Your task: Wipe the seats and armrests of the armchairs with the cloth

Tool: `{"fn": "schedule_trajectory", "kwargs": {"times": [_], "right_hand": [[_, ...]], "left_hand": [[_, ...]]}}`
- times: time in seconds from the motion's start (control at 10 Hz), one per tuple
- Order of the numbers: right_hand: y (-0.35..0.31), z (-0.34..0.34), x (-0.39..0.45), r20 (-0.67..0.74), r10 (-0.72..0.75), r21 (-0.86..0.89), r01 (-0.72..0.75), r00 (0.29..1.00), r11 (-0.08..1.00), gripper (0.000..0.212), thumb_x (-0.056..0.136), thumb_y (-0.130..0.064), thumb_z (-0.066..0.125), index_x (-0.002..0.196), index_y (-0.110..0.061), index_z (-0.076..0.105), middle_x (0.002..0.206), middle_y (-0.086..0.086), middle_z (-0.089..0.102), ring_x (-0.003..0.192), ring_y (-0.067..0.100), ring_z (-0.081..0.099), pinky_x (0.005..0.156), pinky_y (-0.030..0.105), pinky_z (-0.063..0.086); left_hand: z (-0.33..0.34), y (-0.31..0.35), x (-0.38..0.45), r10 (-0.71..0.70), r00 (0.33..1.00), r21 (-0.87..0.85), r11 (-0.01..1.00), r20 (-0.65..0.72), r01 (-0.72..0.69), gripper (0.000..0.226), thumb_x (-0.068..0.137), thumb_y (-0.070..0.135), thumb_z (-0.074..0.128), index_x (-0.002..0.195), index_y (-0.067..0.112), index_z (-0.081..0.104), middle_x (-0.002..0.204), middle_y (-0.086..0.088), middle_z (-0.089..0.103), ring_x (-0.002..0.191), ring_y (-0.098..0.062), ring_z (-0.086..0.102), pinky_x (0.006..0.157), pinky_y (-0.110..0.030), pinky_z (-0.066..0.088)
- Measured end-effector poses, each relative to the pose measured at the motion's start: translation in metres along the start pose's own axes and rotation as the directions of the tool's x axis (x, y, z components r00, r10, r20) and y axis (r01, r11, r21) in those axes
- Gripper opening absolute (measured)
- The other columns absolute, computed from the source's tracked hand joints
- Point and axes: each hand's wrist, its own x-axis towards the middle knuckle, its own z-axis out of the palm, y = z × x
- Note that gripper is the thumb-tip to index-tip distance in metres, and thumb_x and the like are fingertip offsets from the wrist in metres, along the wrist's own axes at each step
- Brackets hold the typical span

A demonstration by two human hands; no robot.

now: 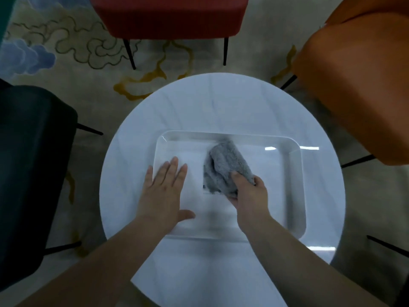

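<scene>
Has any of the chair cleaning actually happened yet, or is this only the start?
Only the start, it seems. Nothing shows any chair wiped. The right hand grips the grey cloth lying in the white tray on the round table, while the left hand rests flat on the tray. The red armchair, orange armchair and dark armchair all remain.

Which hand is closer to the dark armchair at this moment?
Left. The left hand lies flat on the white tray's edge, on the side toward the dark armchair. The right hand grips the grey cloth farther away, mid-tray.
</scene>
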Motion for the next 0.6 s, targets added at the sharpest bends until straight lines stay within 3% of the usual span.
{"fn": "schedule_trajectory", "kwargs": {"times": [0.1, 0.2, 0.3, 0.4, 0.5, 0.6], "right_hand": [[0.012, -0.011, 0.000, -0.091, -0.167, -0.452, 0.108, 0.982, 0.885, 0.023, 0.080, -0.038, 0.069, 0.076, -0.018, 0.059, 0.070, -0.002, 0.062, 0.060, 0.012, 0.059, 0.052, 0.026, 0.048], [0.016, -0.026, 0.001, -0.016, -0.193, -0.743, 0.118, 0.981, 0.658, 0.036, 0.079, -0.046, 0.067, 0.066, -0.016, 0.054, 0.056, -0.005, 0.055, 0.048, 0.010, 0.050, 0.042, 0.021, 0.033], [0.014, -0.035, 0.002, 0.033, -0.242, -0.825, 0.163, 0.970, 0.540, 0.037, 0.075, -0.052, 0.069, 0.076, -0.021, 0.049, 0.070, -0.004, 0.059, 0.061, 0.013, 0.057, 0.050, 0.026, 0.040], [0.006, -0.041, 0.001, 0.096, -0.263, -0.840, 0.220, 0.960, 0.496, 0.050, 0.069, -0.057, 0.074, 0.094, -0.023, 0.049, 0.093, 0.001, 0.057, 0.078, 0.020, 0.060, 0.066, 0.035, 0.051], [-0.006, -0.050, -0.004, 0.174, -0.238, -0.844, 0.269, 0.955, 0.464, 0.056, 0.073, -0.057, 0.072, 0.112, -0.023, 0.049, 0.110, 0.005, 0.054, 0.094, 0.023, 0.059, 0.082, 0.042, 0.053], [-0.022, -0.063, -0.015, 0.287, -0.295, -0.907, 0.357, 0.912, 0.222, 0.054, 0.085, -0.052, 0.060, 0.129, -0.027, 0.044, 0.127, 0.004, 0.048, 0.112, 0.025, 0.052, 0.090, 0.043, 0.049]], "left_hand": [[-0.004, 0.000, 0.003, -0.006, 1.000, -0.023, 1.000, 0.012, 0.006, 0.121, 0.070, 0.085, 0.044, 0.149, 0.023, -0.023, 0.156, -0.002, -0.030, 0.147, -0.021, -0.019, 0.108, -0.046, -0.025], [-0.006, 0.001, 0.005, -0.004, 1.000, -0.018, 1.000, 0.021, 0.005, 0.121, 0.070, 0.085, 0.045, 0.150, 0.023, -0.022, 0.157, -0.002, -0.029, 0.147, -0.020, -0.019, 0.104, -0.044, -0.031], [-0.011, 0.002, 0.007, 0.001, 0.999, -0.012, 1.000, 0.036, -0.001, 0.121, 0.069, 0.085, 0.046, 0.150, 0.024, -0.021, 0.158, -0.002, -0.027, 0.147, -0.020, -0.017, 0.100, -0.042, -0.036], [-0.016, 0.002, 0.007, 0.007, 0.997, -0.020, 1.000, 0.073, -0.005, 0.118, 0.072, 0.082, 0.047, 0.150, 0.024, -0.021, 0.158, -0.001, -0.027, 0.147, -0.020, -0.017, 0.105, -0.045, -0.030], [-0.030, -0.001, 0.006, 0.032, 0.993, -0.001, 0.999, 0.112, -0.032, 0.106, 0.081, 0.075, 0.045, 0.152, 0.024, -0.015, 0.160, -0.002, -0.021, 0.148, -0.020, -0.014, 0.112, -0.048, -0.020], [-0.050, -0.004, -0.001, 0.067, 0.988, 0.018, 0.997, 0.140, -0.071, 0.095, 0.088, 0.068, 0.041, 0.153, 0.021, -0.011, 0.161, -0.002, -0.017, 0.148, -0.020, -0.013, 0.116, -0.046, -0.012]]}}
